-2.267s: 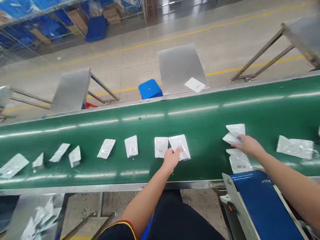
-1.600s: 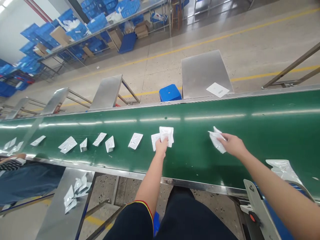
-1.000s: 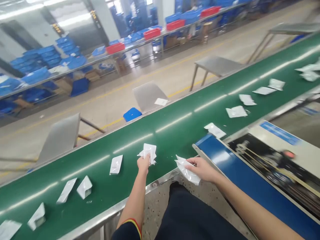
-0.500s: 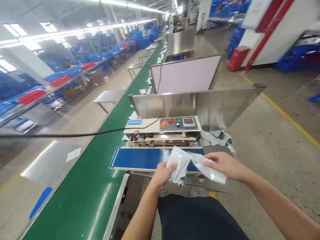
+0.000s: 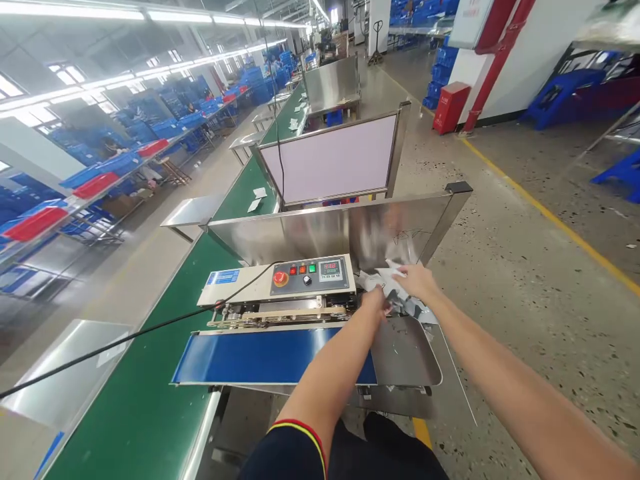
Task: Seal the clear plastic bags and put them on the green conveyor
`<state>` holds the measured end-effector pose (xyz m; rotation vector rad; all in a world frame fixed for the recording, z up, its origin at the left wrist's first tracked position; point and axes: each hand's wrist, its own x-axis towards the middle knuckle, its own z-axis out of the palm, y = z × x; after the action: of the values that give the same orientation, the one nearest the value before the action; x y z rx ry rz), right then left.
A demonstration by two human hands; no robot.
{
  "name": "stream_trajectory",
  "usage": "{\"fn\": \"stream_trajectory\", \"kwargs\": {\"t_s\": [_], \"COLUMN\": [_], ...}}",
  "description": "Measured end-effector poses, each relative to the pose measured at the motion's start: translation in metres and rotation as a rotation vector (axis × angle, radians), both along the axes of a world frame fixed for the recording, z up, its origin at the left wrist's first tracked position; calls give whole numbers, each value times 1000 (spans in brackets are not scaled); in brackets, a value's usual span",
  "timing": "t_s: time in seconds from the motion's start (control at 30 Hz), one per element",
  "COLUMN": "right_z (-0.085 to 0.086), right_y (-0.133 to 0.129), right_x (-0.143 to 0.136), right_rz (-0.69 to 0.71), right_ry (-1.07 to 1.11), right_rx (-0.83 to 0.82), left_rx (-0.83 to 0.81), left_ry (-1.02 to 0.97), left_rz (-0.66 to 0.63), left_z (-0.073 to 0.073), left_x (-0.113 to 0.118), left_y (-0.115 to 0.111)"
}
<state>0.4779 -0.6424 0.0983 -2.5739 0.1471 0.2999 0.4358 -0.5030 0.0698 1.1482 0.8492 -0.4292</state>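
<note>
A rumpled pile of white and grey plastic bags [image 5: 411, 307] lies at the right end of a band sealer [image 5: 235, 285], against the metal partition. My right hand [image 5: 419, 283] reaches in from the right and pinches a white plastic bag [image 5: 393, 272] at the top of the pile. Close beside it, my left hand [image 5: 375, 304] is at the pile's left edge with curled fingers. What those fingers hold is mostly hidden. Below the hands is the sealer's grey side plate [image 5: 405, 350], and its blue belt [image 5: 250, 357] runs to the left under my left forearm.
A green conveyor [image 5: 125, 393] runs along the left, with loose white bags [image 5: 257, 199] farther up. The steel partition [image 5: 310, 233] stands behind the sealer. A black cable [image 5: 150, 328] crosses from the left to the control panel. Metal side tables [image 5: 65, 373] stand beyond the conveyor.
Both hands have moved from above the blue belt, where they held white plastic bags, back and right to the bag pile. The camera view has shifted, and the sealer appears farther left.
</note>
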Motion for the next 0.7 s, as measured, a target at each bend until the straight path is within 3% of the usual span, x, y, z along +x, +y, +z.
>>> {"fn": "stream_trajectory", "kwargs": {"t_s": [0.1, 0.17, 0.27, 0.4, 0.53, 0.63, 0.7], "right_z": [-22, -25, -13, 22, 57, 77, 85], "right_y": [27, 32, 24, 1, -14, -6, 4], "right_x": [15, 23, 36, 36, -12, -68, -101], "right_rz": [74, 92, 90, 91, 161, 355, 492], "right_ry": [129, 182, 215, 175, 112, 191, 302], "right_rx": [11, 16, 6, -18, 63, 297, 450], "left_rx": [-1, 17, 1, -7, 289, 534, 565], "left_ry": [90, 45, -80, -211, -498, -770, -866], "left_rz": [31, 31, -44, -212, -237, -334, -460], "left_z": [6, 15, 33, 47, 52, 59, 60], "left_x": [-16, -40, -86, -141, -170, -176, -177], "left_y": [12, 27, 54, 87, 100, 99, 96]}}
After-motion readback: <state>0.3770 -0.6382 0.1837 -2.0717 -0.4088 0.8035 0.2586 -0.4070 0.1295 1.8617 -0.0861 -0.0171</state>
